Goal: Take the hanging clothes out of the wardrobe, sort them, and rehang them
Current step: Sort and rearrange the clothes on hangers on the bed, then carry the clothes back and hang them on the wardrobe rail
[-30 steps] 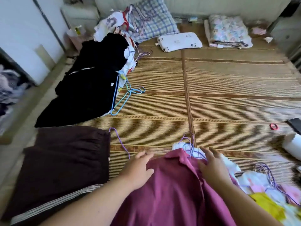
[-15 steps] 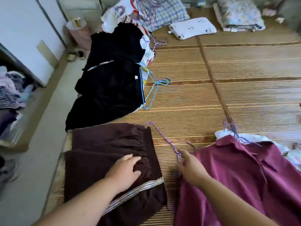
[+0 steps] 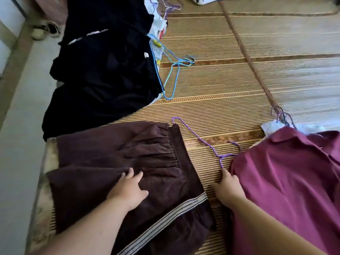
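Observation:
A dark brown garment (image 3: 114,162) with a striped band lies folded on the woven mat at the lower left. My left hand (image 3: 128,190) rests flat on it with fingers spread. A purple wire hanger (image 3: 200,138) sticks out from the brown garment across the mat. My right hand (image 3: 227,188) lies on the mat beside a magenta shirt (image 3: 287,181), its fingertips at the hanger's lower end. Whether it pinches the wire is unclear. A pile of black clothes (image 3: 104,74) lies beyond.
A blue wire hanger (image 3: 174,70) pokes out from the black pile onto the woven mat (image 3: 239,85). More hanger hooks (image 3: 281,116) show above the magenta shirt's collar, on a white garment (image 3: 270,127). Bare floor (image 3: 18,144) runs along the left.
My view swung left and down. Both hands left the magenta shirt: the left moved onto the brown garment, the right came to the purple hanger on the mat.

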`<action>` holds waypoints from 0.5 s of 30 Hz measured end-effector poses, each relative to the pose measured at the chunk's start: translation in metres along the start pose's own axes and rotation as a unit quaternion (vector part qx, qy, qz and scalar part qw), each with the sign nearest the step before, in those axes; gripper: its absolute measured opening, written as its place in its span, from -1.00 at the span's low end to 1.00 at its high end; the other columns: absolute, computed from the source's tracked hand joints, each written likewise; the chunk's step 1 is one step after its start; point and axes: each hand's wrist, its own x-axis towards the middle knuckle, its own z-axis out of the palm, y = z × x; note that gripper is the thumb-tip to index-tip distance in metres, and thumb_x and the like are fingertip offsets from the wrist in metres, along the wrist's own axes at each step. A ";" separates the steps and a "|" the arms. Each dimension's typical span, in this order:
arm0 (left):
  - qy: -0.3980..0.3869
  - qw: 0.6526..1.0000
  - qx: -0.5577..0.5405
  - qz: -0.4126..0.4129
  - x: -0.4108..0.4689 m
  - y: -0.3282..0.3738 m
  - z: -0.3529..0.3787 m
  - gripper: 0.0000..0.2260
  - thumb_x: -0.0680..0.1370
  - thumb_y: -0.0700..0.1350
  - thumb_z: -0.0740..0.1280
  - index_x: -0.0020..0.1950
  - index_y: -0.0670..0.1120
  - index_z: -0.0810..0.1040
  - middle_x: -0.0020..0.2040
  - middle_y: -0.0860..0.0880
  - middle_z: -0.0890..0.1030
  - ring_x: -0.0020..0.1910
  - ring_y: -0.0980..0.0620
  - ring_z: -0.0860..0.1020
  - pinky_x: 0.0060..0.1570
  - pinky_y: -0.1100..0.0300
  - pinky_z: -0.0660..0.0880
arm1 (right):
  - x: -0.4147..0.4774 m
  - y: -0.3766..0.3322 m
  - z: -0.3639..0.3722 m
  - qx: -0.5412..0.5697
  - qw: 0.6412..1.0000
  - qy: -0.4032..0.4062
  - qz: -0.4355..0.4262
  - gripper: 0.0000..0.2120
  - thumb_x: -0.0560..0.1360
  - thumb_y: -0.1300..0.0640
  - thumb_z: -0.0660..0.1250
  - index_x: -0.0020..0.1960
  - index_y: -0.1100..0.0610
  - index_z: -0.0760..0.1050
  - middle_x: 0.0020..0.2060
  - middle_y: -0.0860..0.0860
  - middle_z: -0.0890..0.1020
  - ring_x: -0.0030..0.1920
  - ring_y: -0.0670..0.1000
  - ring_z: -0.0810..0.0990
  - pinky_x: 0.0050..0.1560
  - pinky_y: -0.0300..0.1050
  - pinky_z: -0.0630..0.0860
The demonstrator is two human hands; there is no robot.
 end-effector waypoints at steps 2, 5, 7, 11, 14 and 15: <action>-0.017 1.000 0.008 -0.006 0.006 0.001 -0.003 -0.33 0.49 0.16 0.26 0.53 0.14 0.06 0.57 0.02 -0.12 0.54 -0.04 -0.08 0.45 0.01 0.14 | 0.002 0.001 0.011 0.030 0.999 0.035 0.016 -0.42 0.49 0.13 0.23 0.48 0.07 0.14 0.26 0.24 0.38 0.22 0.25 0.45 0.25 0.00 0.39; -0.050 0.999 0.013 -0.006 0.011 0.005 -0.013 -0.34 0.49 0.15 0.23 0.54 0.12 0.06 0.57 -0.03 -0.11 0.54 -0.07 -0.07 0.46 0.03 0.10 | 0.009 0.004 0.020 0.088 0.992 0.069 0.063 -0.56 0.48 0.24 0.18 0.35 0.14 0.28 0.15 0.24 0.53 0.14 0.24 0.52 0.12 0.00 0.43; -0.057 0.998 0.015 -0.002 0.010 0.006 -0.020 -0.36 0.51 0.14 0.22 0.54 0.09 0.07 0.57 -0.06 -0.10 0.54 -0.08 -0.05 0.46 0.06 0.07 | 0.008 0.007 0.020 0.111 0.990 0.054 0.072 -0.72 0.45 0.26 0.19 0.15 0.21 0.42 0.04 0.22 0.61 0.07 0.22 0.57 -0.01 -0.06 0.44; -0.031 0.999 -0.031 0.018 -0.009 -0.001 -0.029 -0.46 0.55 0.09 0.21 0.52 0.08 0.18 0.57 -0.03 -0.04 0.54 -0.03 0.02 0.45 0.13 0.09 | -0.007 0.004 0.001 0.196 0.978 0.070 0.023 -0.76 0.44 0.31 0.20 0.08 0.16 0.46 -0.12 0.13 0.60 -0.14 0.18 0.55 -0.16 -0.05 0.42; -0.021 0.997 -0.076 0.015 -0.042 -0.011 -0.032 -0.49 0.55 0.10 0.23 0.49 0.06 0.24 0.55 -0.05 0.12 0.50 0.01 0.16 0.41 0.23 0.12 | -0.034 -0.013 -0.028 0.219 0.970 0.077 -0.069 -0.77 0.47 0.34 0.22 -0.01 0.04 0.41 -0.25 0.05 0.55 -0.29 0.12 0.51 -0.25 0.00 0.45; -0.015 0.996 -0.085 0.017 -0.056 -0.013 -0.033 -0.48 0.56 0.11 0.24 0.49 0.05 0.25 0.54 -0.07 0.15 0.50 0.02 0.17 0.40 0.26 0.11 | -0.044 -0.020 -0.038 0.218 0.968 0.066 -0.103 -0.76 0.48 0.34 0.21 -0.05 0.00 0.40 -0.27 0.05 0.55 -0.31 0.10 0.51 -0.27 0.01 0.45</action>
